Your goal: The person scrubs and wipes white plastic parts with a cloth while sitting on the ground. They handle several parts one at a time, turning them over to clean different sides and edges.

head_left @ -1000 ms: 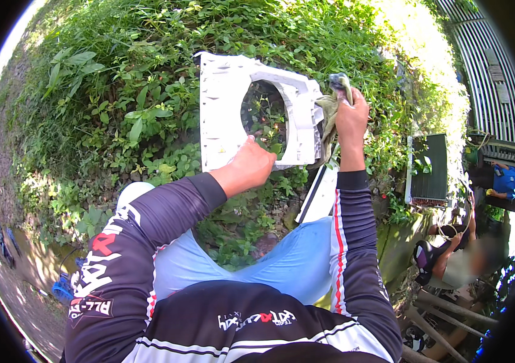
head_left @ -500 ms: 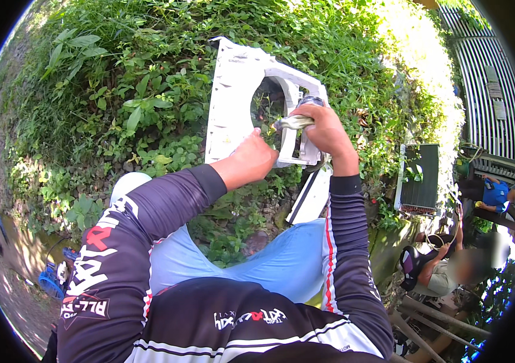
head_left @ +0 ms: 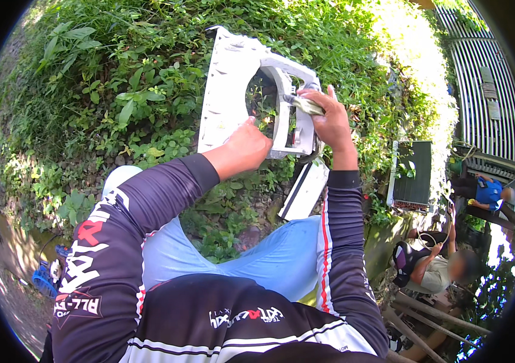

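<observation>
A white plastic appliance housing (head_left: 224, 81) with a large round opening stands tilted over the plants ahead of me. My left hand (head_left: 246, 147) is closed on its near side, with the thumb at the rim of the opening. In my right hand (head_left: 334, 124) is a short pale tool (head_left: 310, 106) with a darker tip, perhaps a brush. Its tip points left, over the slotted right side of the housing. One finger of that hand is raised while the others wrap the tool. Between my knees and the housing lies a long white panel (head_left: 306, 190) with a black stripe.
Leafy plants (head_left: 130, 91) cover the ground beyond. To the right stand a finned coil (head_left: 413, 172) and a ribbed metal sheet (head_left: 484, 72). Two people, one in grey-green (head_left: 430, 272) and one in blue (head_left: 488, 191), are farther right, near wooden poles (head_left: 433, 320).
My right hand has moved the tool away from the round opening, rightward and slightly farther off, and turned its tip. The left hand keeps its hold. The view has shifted a little.
</observation>
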`<act>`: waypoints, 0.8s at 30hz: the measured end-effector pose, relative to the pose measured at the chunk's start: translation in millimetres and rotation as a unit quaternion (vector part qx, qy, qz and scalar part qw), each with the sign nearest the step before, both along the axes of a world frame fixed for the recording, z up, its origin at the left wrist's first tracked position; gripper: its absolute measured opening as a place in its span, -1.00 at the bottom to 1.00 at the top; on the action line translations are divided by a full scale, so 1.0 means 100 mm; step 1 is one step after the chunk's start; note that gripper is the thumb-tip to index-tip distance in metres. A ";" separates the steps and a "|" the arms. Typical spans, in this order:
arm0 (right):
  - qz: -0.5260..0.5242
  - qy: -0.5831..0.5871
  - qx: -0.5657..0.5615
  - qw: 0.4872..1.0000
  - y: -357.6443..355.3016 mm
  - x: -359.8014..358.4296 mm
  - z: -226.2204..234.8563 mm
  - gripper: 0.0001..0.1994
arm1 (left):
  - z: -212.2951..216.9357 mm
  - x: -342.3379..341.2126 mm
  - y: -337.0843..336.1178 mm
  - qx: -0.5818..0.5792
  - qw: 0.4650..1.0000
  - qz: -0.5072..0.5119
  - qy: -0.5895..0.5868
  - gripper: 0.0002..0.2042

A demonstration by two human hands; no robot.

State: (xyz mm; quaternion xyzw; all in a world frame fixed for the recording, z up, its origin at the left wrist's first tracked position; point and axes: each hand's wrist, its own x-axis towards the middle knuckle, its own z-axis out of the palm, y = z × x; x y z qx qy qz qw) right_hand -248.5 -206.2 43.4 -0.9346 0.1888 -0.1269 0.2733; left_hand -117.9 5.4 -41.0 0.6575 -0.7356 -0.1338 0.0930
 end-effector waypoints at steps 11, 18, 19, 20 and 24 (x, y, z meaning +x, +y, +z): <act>0.055 0.219 0.110 0.968 0.26 -0.07 0.13 -0.62 | -0.01 0.11 -0.06 0.041 0.999 -0.007 -0.013 -0.77; -0.110 0.214 0.135 0.961 0.21 0.02 0.19 -0.71 | 0.06 -0.02 -0.12 -0.040 0.999 -0.022 0.019 -0.90; -0.058 0.212 0.145 0.965 0.22 0.03 0.17 -0.70 | 0.07 -0.02 -0.13 -0.038 0.999 -0.014 0.003 -0.89; -0.036 0.226 0.141 0.963 0.23 0.04 0.15 -0.69 | 0.08 -0.02 -0.13 -0.025 1.000 -0.011 -0.015 -0.88; 0.062 0.322 0.067 0.942 0.33 0.10 0.16 -0.68 | 0.09 0.02 -0.11 0.024 0.999 -0.023 -0.031 -0.85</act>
